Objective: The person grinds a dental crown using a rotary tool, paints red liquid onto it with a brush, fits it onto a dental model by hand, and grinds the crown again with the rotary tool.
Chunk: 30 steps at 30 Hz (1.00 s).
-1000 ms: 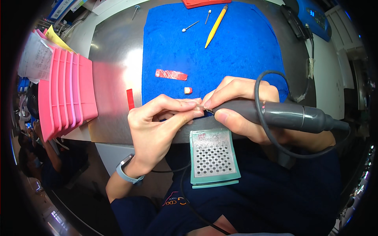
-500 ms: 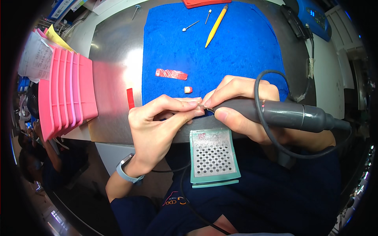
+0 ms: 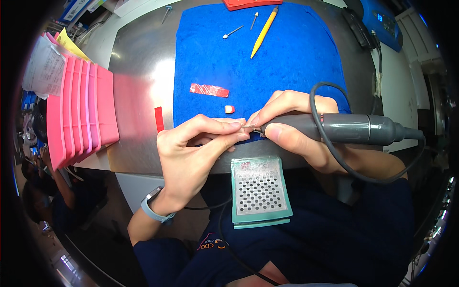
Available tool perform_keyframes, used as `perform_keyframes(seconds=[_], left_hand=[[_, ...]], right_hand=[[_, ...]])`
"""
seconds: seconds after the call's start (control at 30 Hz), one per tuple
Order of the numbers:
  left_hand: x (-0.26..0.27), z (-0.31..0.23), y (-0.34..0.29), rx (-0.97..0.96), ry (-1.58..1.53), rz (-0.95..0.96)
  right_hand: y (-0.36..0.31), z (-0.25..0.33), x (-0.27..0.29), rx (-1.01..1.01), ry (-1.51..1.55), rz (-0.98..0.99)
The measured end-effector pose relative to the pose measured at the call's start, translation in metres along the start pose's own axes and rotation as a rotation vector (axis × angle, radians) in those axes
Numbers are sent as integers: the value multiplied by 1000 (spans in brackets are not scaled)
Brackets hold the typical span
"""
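My right hand (image 3: 299, 105) wraps round a dark grey rotary handpiece (image 3: 346, 129), its fingers near the front end. A thin metal bit (image 3: 249, 127) points left from the handpiece toward my left fingertips. My left hand (image 3: 184, 148) is closed in a pinch at the bit's tip; whatever small piece it holds is hidden by the fingers. Just beyond the hands, a small red and cream block (image 3: 230, 109) lies on the blue towel (image 3: 287, 62). A red strip with pale marks (image 3: 209, 90) rests farther up the towel.
A green-framed perforated metal grate (image 3: 262, 191) sits at the table's near edge. Pink trays (image 3: 83, 110) stand at left, beside a plain red strip (image 3: 159, 119). Far off lie a yellow pencil-like tool (image 3: 264, 33) and loose bits (image 3: 233, 32). The handpiece's cable (image 3: 315, 103) loops over my right forearm.
The handpiece has swung closer to level, its rear end moving up in the picture. More of the bit shows between my hands. My left hand keeps its pinch.
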<state>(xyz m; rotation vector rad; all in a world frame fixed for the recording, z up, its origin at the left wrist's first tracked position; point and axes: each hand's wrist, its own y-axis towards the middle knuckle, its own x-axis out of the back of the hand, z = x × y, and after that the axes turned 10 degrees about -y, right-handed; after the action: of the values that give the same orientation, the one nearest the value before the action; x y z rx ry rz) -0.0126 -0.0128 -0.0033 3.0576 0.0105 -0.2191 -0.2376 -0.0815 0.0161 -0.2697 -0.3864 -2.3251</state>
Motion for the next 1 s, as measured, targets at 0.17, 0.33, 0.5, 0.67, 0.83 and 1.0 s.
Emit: perform_keyframes(seconds=[0.17,0.33,0.5,0.67,0.83,1.0], left_hand=[[0,1,-1,-12,-20,-5],[0,2,-1,-16,-6,-9],[-1,2,0,-11,3,-15],[1,3,0,-34,61,39],[0,4,-2,-2,15,-15],[0,3,-1,-18,22,-7]], right_hand=[[-1,-1,-2,-36,-16,2],[-1,-1,-2,-34,-3,10],[-1,-1,-1,-37,0,7],[-1,1,0,-75,-8,19],[-1,-1,0,-43,-9,43],[-1,2,1,-94,-21,40]])
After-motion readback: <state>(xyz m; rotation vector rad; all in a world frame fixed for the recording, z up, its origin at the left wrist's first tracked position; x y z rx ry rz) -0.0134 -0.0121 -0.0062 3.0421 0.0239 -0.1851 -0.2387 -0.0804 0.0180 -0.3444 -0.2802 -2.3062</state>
